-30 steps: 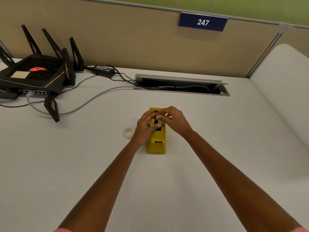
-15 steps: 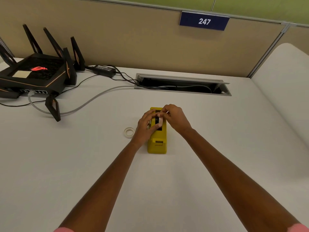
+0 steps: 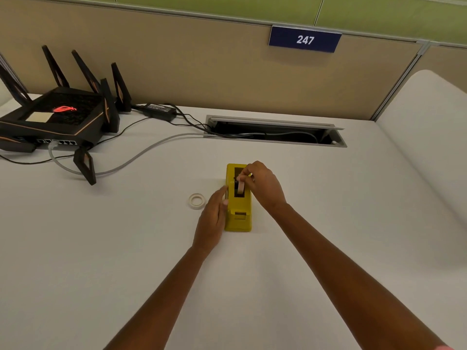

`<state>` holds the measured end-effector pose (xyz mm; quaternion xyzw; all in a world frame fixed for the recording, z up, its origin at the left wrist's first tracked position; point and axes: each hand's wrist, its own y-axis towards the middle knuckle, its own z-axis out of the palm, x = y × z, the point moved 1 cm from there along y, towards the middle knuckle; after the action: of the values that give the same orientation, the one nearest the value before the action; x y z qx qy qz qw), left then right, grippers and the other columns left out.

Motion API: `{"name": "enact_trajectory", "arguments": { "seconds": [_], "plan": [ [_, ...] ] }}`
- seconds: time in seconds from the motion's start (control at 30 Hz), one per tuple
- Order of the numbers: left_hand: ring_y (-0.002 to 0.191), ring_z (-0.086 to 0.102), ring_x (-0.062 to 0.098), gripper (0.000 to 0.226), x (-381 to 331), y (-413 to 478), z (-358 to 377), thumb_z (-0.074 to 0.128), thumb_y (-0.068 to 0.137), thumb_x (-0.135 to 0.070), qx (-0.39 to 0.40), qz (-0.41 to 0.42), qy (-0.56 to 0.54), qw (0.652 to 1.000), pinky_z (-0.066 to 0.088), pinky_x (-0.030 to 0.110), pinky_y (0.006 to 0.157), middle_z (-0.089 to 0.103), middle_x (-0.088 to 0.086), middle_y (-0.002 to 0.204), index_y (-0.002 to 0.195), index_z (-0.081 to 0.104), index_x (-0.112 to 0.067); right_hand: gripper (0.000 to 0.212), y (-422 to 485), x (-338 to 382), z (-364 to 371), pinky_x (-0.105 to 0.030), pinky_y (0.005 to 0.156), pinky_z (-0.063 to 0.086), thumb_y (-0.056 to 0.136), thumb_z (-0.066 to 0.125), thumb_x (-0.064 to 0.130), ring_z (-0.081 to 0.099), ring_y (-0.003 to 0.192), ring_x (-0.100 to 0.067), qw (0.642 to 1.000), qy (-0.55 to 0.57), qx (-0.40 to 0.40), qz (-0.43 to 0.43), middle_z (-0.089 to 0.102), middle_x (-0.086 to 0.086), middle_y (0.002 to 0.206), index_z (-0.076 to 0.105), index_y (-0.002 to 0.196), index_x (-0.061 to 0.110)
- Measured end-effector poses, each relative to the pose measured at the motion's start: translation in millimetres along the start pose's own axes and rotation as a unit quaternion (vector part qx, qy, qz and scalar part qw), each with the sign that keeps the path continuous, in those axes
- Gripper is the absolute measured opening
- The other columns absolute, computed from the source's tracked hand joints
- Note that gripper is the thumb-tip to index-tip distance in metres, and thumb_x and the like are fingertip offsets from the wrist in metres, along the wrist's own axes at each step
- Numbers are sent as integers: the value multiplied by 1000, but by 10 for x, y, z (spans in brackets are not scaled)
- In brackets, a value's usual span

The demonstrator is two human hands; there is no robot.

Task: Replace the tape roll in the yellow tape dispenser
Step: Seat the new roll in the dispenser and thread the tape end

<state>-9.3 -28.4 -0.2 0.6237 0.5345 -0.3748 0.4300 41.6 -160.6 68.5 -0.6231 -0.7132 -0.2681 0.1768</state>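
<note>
The yellow tape dispenser [image 3: 238,215] stands upright in the middle of the white desk, its long slot facing up. My right hand [image 3: 264,184] pinches a pale tape roll [image 3: 240,187] on its black hub, standing on edge in the slot. My left hand [image 3: 213,218] rests flat against the dispenser's left side, fingers extended. A second, thin whitish tape roll [image 3: 196,200] lies flat on the desk just left of my left hand.
A black router with upright antennas [image 3: 54,117] sits at the back left, with a grey cable [image 3: 141,155] and black leads running to an open cable tray [image 3: 275,133]. A beige partition stands behind, with a sign reading 247 [image 3: 305,39].
My left hand has slid off the top of the dispenser to its left side. My right hand now holds the roll alone in the slot.
</note>
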Motion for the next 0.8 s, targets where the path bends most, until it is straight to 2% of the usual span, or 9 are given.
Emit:
{"name": "enact_trajectory", "arguments": {
  "seconds": [0.1, 0.2, 0.23, 0.33, 0.4, 0.63, 0.8],
  "plan": [
    [130, 41, 21, 53, 20, -195, -4, 28, 91, -44, 11, 25, 40, 999, 37, 31, 106, 44, 8, 141, 135, 33, -14, 17, -66, 31, 8, -27, 67, 41, 88, 56, 21, 59, 87, -26, 1000, -13, -22, -14, 61, -13, 104, 62, 89, 6],
    [130, 40, 21, 81, 11, -262, -24, 21, 80, -67, 30, 49, 110, 992, 37, 39, 108, 43, 10, 141, 136, 31, -10, 17, -136, 50, 33, -30, 65, 43, 88, 56, 21, 60, 85, -27, 999, -30, -40, -18, 59, -12, 105, 62, 90, 5],
    [129, 41, 22, 81, 8, -267, -23, 23, 79, -68, 35, 45, 128, 990, 38, 42, 107, 44, 10, 141, 136, 30, -10, 17, -160, 54, 42, -31, 65, 44, 88, 55, 21, 60, 85, -27, 998, -34, -44, -15, 59, -11, 106, 62, 90, 5],
    [125, 45, 23, 63, 11, -244, -7, 45, 85, -46, 39, 36, 148, 988, 41, 44, 101, 47, 9, 138, 135, 31, -12, 18, -209, 78, 58, -34, 67, 49, 89, 55, 23, 61, 88, -26, 996, -67, -49, -17, 58, -10, 109, 63, 92, 6],
    [122, 48, 24, 59, 10, -216, -10, 51, 86, -38, 39, 32, 151, 987, 43, 44, 99, 49, 9, 136, 135, 31, -12, 20, -242, 98, 66, -34, 67, 51, 88, 55, 24, 61, 90, -26, 994, -96, -47, -23, 58, -10, 110, 63, 93, 7],
    [120, 49, 24, 59, 8, -204, 1, 51, 86, -39, 34, 28, 169, 985, 44, 43, 99, 51, 9, 134, 134, 32, -12, 20, -355, 104, 73, -30, 61, 43, 87, 56, 24, 61, 89, -26, 992, -109, -56, -13, 60, -10, 106, 66, 91, 7],
    [121, 49, 24, 61, 22, -205, 0, 51, 86, -41, 31, 25, 180, 983, 43, 41, 101, 50, 9, 136, 135, 31, -12, 21, -423, 132, 79, -35, 64, 50, 89, 53, 24, 61, 90, -26, 990, -126, -63, -20, 60, -10, 107, 66, 93, 8]
  ]
}}
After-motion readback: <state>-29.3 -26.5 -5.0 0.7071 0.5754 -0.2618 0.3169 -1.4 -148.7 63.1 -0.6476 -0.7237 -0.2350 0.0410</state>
